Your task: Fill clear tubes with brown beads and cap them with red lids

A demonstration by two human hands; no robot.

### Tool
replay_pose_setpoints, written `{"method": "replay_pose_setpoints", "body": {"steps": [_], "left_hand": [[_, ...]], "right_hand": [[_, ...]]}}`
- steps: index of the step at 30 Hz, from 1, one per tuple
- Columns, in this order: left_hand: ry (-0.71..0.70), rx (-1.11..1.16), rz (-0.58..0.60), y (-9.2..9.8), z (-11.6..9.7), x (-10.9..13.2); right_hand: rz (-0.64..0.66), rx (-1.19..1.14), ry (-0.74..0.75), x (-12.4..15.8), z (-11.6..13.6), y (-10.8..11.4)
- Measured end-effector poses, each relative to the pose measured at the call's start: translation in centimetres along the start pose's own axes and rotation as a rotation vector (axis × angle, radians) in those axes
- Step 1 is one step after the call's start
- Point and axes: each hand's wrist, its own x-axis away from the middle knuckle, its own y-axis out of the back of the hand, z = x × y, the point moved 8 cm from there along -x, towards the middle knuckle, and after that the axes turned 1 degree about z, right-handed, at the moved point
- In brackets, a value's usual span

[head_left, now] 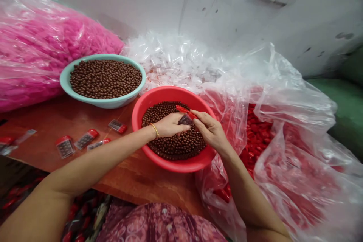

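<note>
Over the red bowl of small brown balls, my left hand is closed around a small clear tube filled with the balls. My right hand pinches a red cap at the tube's top end. A gold bangle sits on my left wrist. Both hands hover just above the brown balls in the bowl.
A teal bowl of brown balls stands behind left. Several filled red-capped tubes lie on the wooden table. A bag of pink pieces sits left, clear tubes behind, a bag of red caps right.
</note>
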Motion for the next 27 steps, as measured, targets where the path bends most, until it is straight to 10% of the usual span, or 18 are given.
{"method": "replay_pose_setpoints", "body": {"steps": [11,16,21,27], "left_hand": [[-0.077,0.019,0.034,-0.5,-1.4,0.3],[-0.085,0.119,0.097,-0.6,-1.6,0.7],[-0.044,0.285,0.2,-1.2,-1.6,0.9],[0.064,0.214,0.069,-0.3,-0.5,0.5]], "right_hand": [[-0.201,-0.243,-0.299,1.3,-1.7,-0.8],[-0.294,-0.154,-0.122,2.0,0.0,-0.3],[-0.037,-0.332,-0.15,1.1,-0.2,-0.7],[-0.086,0.089,0.16,0.3,2.8,0.7]]}}
